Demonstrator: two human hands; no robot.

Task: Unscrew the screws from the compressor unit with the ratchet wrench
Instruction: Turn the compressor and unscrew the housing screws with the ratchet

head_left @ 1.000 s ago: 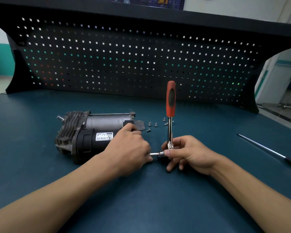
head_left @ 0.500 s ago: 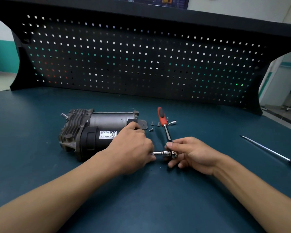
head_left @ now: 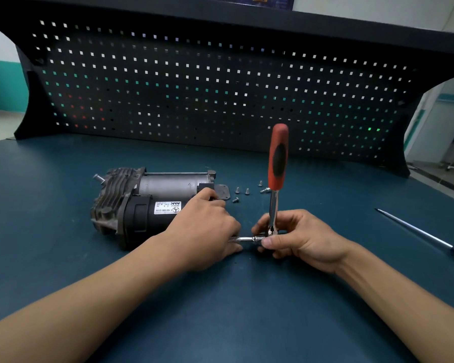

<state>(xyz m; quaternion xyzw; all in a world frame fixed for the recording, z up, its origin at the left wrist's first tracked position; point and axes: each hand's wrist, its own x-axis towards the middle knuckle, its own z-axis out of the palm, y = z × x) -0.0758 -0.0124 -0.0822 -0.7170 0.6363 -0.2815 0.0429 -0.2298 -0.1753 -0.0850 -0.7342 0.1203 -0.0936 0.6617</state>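
The compressor unit (head_left: pixel 142 203), grey finned metal with a black motor housing, lies on its side on the blue bench. My left hand (head_left: pixel 202 229) grips its right end and hides where the wrench's silver extension bar (head_left: pixel 243 239) enters. My right hand (head_left: pixel 296 238) pinches the head of the ratchet wrench (head_left: pixel 277 179), whose red-and-black handle stands upright. Several loose screws (head_left: pixel 243 193) lie on the bench just behind the hands.
A long screwdriver (head_left: pixel 419 233) with a yellow handle lies at the right on the blue bench (head_left: pixel 220 297). A black perforated backboard (head_left: pixel 220 87) closes the far edge.
The wrench handle swung down away from me half a second ago and now stands upright again. Both hands stay in place at the compressor's right end.
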